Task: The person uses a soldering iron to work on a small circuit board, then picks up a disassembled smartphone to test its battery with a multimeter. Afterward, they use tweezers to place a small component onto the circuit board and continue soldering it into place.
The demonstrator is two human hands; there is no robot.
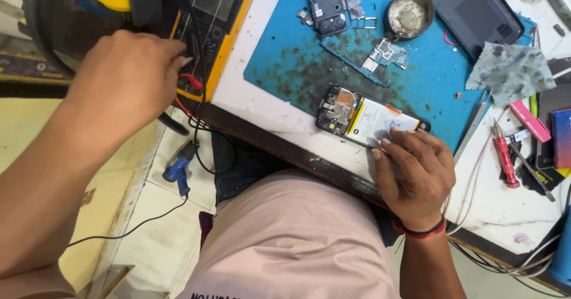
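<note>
An opened phone [363,119] with its circuit board and white battery showing lies at the near edge of a stained blue mat [309,61]. My right hand [413,171] rests on the phone's lower right corner, fingertips on the battery. My left hand [128,79] reaches to a yellow multimeter [229,31] at the bench's left end; its fingertips touch the meter's lower left side near the red and black leads [193,85]. Whether the left fingers pinch a lead or a knob is hidden.
On the mat lie a phone back frame [328,8], a small metal bowl [409,15], a dark phone cover [470,10] and a grey cloth [511,73]. A red screwdriver [504,156], pink tool [529,120] and white cables [476,174] sit right. A blue tool [178,168] hangs below.
</note>
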